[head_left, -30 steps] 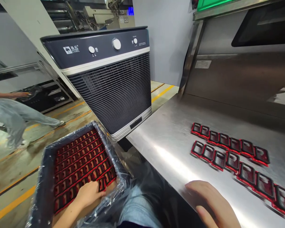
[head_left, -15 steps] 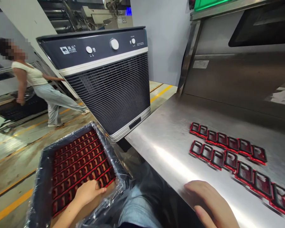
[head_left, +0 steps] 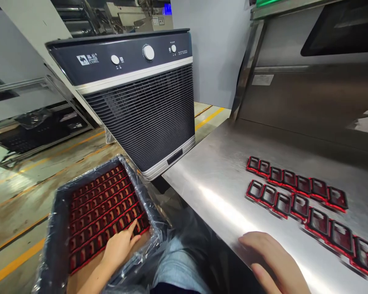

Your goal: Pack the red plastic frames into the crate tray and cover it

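Note:
My left hand [head_left: 120, 247] is over the plastic-lined bin [head_left: 55, 220], its index finger stretched out to the near rows of red and black pieces [head_left: 104, 204] and its thumb apart. Nothing shows in its grasp; its other fingers are partly hidden. Closely packed rows of these pieces stand on edge in the bin. At the near edge of the metal table [head_left: 202, 179] is my right hand [head_left: 272, 257], thumb and fingers apart, holding nothing visible. Beyond it lie two rows of red-edged black pieces [head_left: 317, 222], rectangular with rounded corners, like phone cases.
A dark air cooler [head_left: 147, 118] with a slatted front stands beyond the bin, against the table's left corner. A metal back panel [head_left: 300, 98] rises behind the table. A rack [head_left: 39, 126] stands at far left over the yellow-lined floor. Jean-clad legs [head_left: 176, 265] are between bin and table.
My left hand has shifted slightly right and up, and its index finger now points out. My right hand has barely moved. The person walking at far left is no longer in view.

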{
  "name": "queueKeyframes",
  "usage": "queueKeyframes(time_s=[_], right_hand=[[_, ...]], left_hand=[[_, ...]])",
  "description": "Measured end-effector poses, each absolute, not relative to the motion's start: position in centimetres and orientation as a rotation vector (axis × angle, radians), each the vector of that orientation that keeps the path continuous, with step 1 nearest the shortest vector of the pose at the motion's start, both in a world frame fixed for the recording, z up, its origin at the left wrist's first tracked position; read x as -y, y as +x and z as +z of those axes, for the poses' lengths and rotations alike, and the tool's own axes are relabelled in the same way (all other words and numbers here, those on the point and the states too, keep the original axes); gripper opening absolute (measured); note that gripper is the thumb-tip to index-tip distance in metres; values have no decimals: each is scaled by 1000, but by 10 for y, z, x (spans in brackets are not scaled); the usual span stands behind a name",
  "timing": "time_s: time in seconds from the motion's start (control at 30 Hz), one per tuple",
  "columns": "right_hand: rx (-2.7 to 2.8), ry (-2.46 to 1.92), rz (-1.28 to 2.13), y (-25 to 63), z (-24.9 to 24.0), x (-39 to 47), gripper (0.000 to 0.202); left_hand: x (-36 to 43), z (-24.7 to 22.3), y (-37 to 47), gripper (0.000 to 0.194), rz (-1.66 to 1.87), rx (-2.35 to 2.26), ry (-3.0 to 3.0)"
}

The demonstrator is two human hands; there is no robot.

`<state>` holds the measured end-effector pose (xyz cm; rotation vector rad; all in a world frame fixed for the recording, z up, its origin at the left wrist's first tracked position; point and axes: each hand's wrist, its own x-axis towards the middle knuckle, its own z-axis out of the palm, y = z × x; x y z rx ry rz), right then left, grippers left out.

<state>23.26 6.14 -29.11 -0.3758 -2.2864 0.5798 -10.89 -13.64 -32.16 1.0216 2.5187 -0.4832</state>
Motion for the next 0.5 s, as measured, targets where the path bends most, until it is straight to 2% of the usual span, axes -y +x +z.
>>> queueKeyframes(time_s=[0.5], right_hand=[[2230,-313,679,222,-279,-61,23]], left_hand=[[129,-308,-103,56,-580,-2550,1106]])
